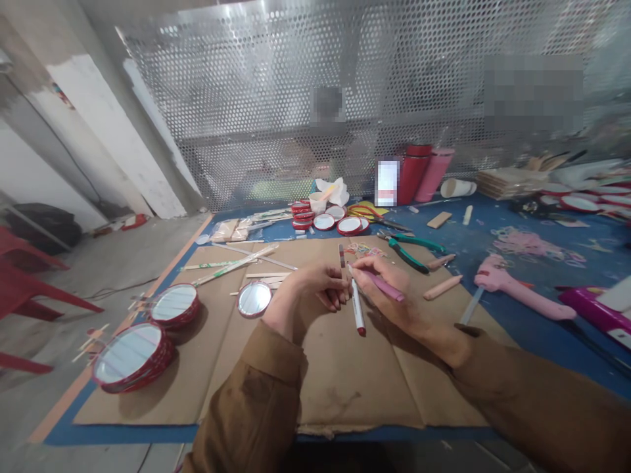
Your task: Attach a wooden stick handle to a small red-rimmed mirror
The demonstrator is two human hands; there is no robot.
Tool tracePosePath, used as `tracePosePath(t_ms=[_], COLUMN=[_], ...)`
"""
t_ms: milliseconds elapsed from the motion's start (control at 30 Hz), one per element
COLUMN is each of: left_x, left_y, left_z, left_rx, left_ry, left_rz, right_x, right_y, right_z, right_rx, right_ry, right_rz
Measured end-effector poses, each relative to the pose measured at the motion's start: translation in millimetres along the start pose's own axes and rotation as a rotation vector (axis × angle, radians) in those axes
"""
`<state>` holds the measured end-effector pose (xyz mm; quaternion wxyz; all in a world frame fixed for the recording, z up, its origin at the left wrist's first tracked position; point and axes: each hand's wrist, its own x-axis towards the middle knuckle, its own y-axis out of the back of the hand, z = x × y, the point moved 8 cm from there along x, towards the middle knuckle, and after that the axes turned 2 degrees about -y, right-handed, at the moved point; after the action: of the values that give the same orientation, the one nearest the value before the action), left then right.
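Two bare hands come close together over a large sheet of brown cardboard (340, 391), which I see from my distant place through the head camera. The grip of the left hand (326, 287) is closed on a narrow flat stick with dark bands (342, 255), standing up above the fingers. The grip of the right hand (385, 276) is closed around a slim pink marker (387, 288), its tip near this stick. A white marker with a red end (359, 314) is just below the fingers; I cannot tell if they touch it.

The cardboard, creased and stained near its front edge, covers much of a blue table (473, 253). At its left part I see two round red drum-like pieces with pale faces, one nearer (127, 355) and one farther (173, 305). To the right, pliers with green and black handles (411, 253) lie across the cardboard's edge, and a pink glue gun (522, 289) rests on the blue surface.

Behind the table stands a silvery perforated metal screen (246, 118). On the left, the room shows a grey concrete floor (133, 246), a roughly painted white column (98, 125) and red plastic furniture (29, 279), partly cut by the picture's border.
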<state>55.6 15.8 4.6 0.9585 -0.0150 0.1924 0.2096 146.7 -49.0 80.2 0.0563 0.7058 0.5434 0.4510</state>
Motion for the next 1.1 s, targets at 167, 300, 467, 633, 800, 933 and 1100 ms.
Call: tracePosePath(t_ms=[167, 300, 467, 633, 800, 933, 1100], left_x=[-2, 1, 4, 5, 3, 0, -3], left_y=[-1.1, -0.3, 0.1, 1.7, 1.1, 0.4, -0.8], left_z=[1, -1, -3, -4, -3, -1, 1], left_rx=[-0.002, -0.002, 0.008, -0.008, -0.011, 0.003, 0.001], left_ry=[-0.011, -0.003, 0.018, 0.016, 0.018, 0.021, -0.003], left_rz=[-0.003, -0.011, -0.026, -0.002, 0.001, 0.009, 0.009], right_x=[-1, -2, -3, -3, -1, -3, -3], right_y=[-1, -7, -10, -10, -5, 4, -2], right_z=[11, 13, 14, 8, 4, 14, 18], right_rx=[0.026, 0.005, -0.002, -0.002, -0.021, 0.007, 0.074], right_ry=[-0.087, -0.086, -0.067, -0.032, -0.066, -0.164, -0.135], right_rz=[0.008, -0.025, -0.024, -0.049, -0.037, 0.086, 0.077])
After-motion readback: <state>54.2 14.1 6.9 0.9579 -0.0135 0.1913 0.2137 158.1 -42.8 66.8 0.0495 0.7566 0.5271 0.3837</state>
